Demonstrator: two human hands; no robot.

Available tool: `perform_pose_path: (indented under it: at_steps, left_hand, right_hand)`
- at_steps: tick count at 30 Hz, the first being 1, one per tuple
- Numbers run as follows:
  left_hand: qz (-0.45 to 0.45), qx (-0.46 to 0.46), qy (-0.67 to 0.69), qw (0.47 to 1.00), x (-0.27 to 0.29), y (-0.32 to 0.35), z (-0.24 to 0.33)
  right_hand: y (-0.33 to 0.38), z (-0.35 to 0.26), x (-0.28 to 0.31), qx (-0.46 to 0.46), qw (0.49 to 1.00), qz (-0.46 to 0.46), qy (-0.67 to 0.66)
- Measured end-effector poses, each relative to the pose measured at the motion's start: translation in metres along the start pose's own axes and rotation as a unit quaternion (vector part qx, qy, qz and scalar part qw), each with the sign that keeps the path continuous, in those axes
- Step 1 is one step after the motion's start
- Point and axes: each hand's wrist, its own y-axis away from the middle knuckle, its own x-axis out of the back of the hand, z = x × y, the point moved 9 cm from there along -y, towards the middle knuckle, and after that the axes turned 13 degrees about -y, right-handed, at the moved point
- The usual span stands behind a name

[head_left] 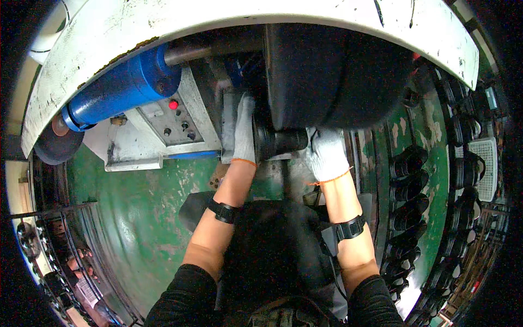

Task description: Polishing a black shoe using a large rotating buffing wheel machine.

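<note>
1. The person stands at a machine with a large black head (pixel 338 71) under a curved white guard (pixel 163 22); both forearms come up from the lower edge, each with a black band near the wrist.
2. A black shoe (pixel 278 140) sits directly beneath the black head, lying sideways between the two hands, with its sole end turned toward the person's right.
3. The left hand (pixel 244 128), in a white work glove with an orange cuff, lies flat along the left side of the shoe, fingers stretched upward and pressed against it; it steadies rather than clenches.
4. The right hand (pixel 326 152), in a matching glove, is curled against the right end of the shoe; whether the fingers fully wrap it I cannot tell, as the machine head hides the fingertips.
5. To the left of the hands a blue cylinder (pixel 122 90) runs at a slant above a grey control panel (pixel 174 122) with a red button and several dark knobs.
6. The floor (pixel 141 218) is worn green paint.
7. On the right, well apart from the hands, a row of black shoes (pixel 406 201) lies on a curved rack, with a white perforated basket (pixel 482 166) beyond them.
</note>
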Motion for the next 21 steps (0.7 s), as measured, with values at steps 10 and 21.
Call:
perform_pose_path:
  at_steps: [10,21]
  left_hand:
    - [0.085,-0.026,-0.207,0.974,0.017,0.005,0.005]
    - [0.031,-0.047,-0.233,0.971,0.020,-0.012,0.004]
  right_hand:
    - [0.008,0.001,-0.026,0.094,0.970,-0.042,0.219]
    - [0.072,0.124,-0.122,0.401,-0.322,-0.168,0.841]
